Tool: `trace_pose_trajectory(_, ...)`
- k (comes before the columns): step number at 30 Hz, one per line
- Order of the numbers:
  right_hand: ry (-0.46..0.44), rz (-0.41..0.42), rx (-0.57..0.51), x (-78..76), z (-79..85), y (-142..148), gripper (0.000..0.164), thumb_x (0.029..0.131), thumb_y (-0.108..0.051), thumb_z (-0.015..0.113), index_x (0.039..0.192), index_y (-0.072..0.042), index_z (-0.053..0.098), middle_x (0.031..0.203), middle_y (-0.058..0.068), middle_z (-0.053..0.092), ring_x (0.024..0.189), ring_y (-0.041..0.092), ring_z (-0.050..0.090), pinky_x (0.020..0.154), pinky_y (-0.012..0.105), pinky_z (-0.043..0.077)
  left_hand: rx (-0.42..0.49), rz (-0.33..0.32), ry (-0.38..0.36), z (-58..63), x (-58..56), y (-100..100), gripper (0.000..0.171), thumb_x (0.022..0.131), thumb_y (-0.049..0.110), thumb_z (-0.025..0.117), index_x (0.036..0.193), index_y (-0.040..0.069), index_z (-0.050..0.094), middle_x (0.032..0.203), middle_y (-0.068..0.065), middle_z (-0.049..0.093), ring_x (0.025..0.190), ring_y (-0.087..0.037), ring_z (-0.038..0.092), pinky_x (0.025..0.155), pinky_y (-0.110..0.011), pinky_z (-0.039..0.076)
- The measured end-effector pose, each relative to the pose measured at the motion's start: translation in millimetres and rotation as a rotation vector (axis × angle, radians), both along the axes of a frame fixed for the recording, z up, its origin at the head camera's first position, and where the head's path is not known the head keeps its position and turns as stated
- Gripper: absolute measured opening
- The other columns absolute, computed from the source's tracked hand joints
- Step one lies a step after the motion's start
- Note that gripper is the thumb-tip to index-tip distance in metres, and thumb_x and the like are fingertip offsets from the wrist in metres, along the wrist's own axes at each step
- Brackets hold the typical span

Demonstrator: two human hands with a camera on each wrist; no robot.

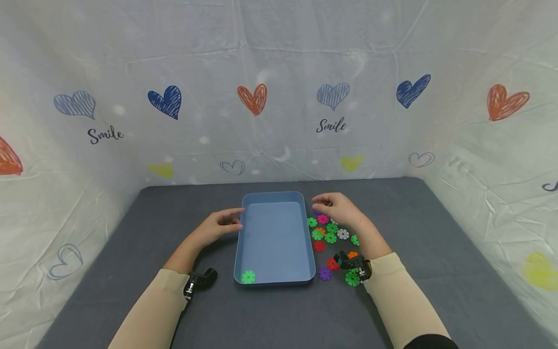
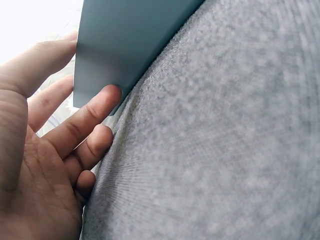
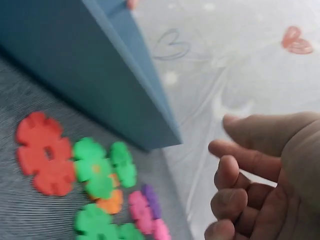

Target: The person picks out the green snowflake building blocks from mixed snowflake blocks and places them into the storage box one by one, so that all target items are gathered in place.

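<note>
A shallow blue tray (image 1: 274,242) lies on the grey cloth, with one green notched disc (image 1: 248,277) in its near left corner. At its left side my left hand (image 1: 215,227) touches the wall; in the left wrist view a fingertip (image 2: 111,96) rests against the outside. My right hand (image 1: 337,208) hovers above the far end of the scattered discs, right of the tray. Its fingers hang loosely curled, and the right wrist view shows nothing held. Below it lie a pink disc (image 1: 323,219), a purple disc (image 3: 150,200), a red disc (image 3: 46,154) and several green ones.
Nearer the front are another purple disc (image 1: 324,274), a red disc (image 1: 333,264) and a green disc (image 1: 352,277), close to the right wrist camera (image 1: 357,264). A white disc (image 1: 343,234) lies among the others. Behind the table hangs a white sheet (image 1: 287,140) printed with hearts.
</note>
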State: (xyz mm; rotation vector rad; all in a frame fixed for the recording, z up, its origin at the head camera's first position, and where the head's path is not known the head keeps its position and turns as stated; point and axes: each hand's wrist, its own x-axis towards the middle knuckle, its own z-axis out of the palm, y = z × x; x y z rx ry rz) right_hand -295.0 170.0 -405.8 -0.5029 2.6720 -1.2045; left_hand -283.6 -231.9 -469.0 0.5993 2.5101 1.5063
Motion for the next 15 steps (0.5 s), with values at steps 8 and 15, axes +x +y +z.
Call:
trace_pose_trajectory(8, 0.019, -0.007, 0.213, -2.3, -23.9, -15.8, 0.040, 0.096, -0.019, 0.074, 0.128, 0.003, 0.069, 0.068, 0.001, 0.054, 0.058, 0.014, 0.044, 0.062, 0.032, 0.039, 0.001, 0.001, -0.002, -0.6, -0.5, -1.1, 0.057, 0.097, 0.019, 0.074, 0.148, 0.004, 0.054, 0.111, -0.012, 0.066, 0.101, -0.024, 0.061, 0.085, -0.033, 0.051)
trace_pose_trajectory(15, 0.102, -0.073, 0.377, 0.1, -31.5, -24.3, 0.035, 0.091, -0.025, 0.078, 0.119, -0.005, 0.076, 0.059, -0.003, 0.053, 0.057, 0.013, 0.048, 0.056, 0.031, 0.038, 0.008, 0.006, -0.017, -1.2, -1.0, -1.1, 0.058, 0.096, 0.022, 0.076, 0.149, 0.008, 0.055, 0.111, -0.009, 0.066, 0.101, -0.023, 0.061, 0.086, -0.033, 0.051)
